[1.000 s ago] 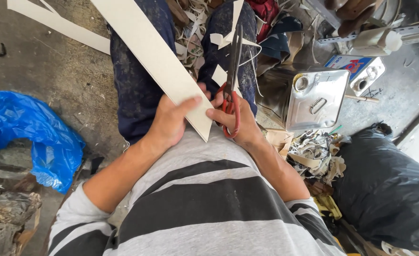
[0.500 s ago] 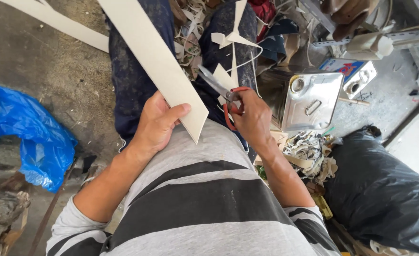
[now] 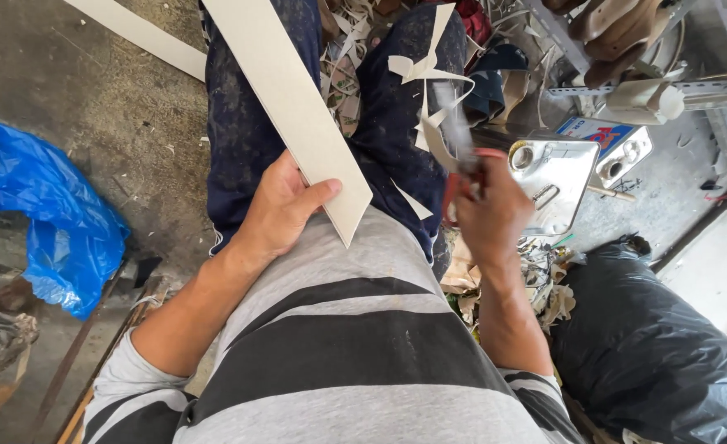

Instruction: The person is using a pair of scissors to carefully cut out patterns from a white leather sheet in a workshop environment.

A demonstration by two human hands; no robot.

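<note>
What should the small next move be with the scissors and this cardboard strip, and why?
Probably bring the scissors back to the cardboard strip. The right hand holds them off to the side, blurred, well apart from the strip, with a curled offcut at the blades. The left hand grips the strip near its angled lower end, steady over the lap, so that end seems ready for cutting.

Rectangular metal can (image 3: 557,177) beside right knee, blue-red-white box (image 3: 610,140) behind it

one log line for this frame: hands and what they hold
left hand: holds cardboard strip | right hand: grips scissors, apart from strip
</note>
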